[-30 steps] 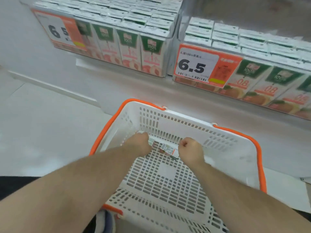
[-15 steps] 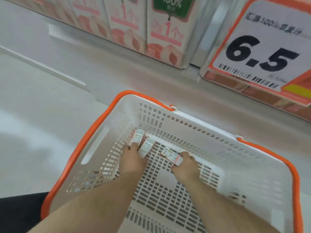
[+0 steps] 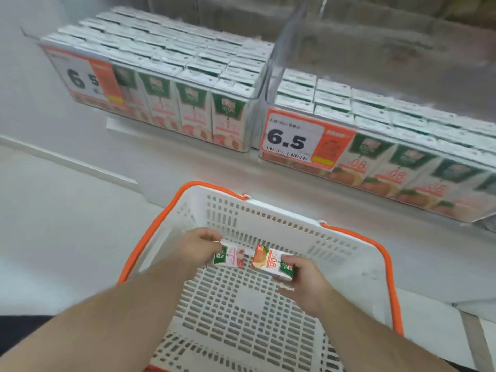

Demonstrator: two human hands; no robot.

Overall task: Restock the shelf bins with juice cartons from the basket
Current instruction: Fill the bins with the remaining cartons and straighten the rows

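Over the white basket with the orange rim (image 3: 150, 237), my left hand (image 3: 200, 245) grips a pink peach juice carton (image 3: 232, 257), possibly more than one. My right hand (image 3: 306, 283) holds an orange-printed juice carton (image 3: 269, 260) by its green end. Both cartons lie on their sides, lifted above the basket's perforated floor. On the shelf behind stand two clear bins: the left bin (image 3: 161, 84) is packed with peach cartons, the right bin (image 3: 389, 146) holds orange cartons.
Each bin carries a 6.5 price card: a left price card (image 3: 86, 81) and a right price card (image 3: 295, 138). A clear divider (image 3: 271, 73) separates the bins. The right bin's far rows behind the cartons look unfilled. Pale floor lies to the left of the basket.
Both hands have lifted cartons off the basket floor and turned their printed faces up. The view has pulled back and up, bringing both shelf bins into sight.
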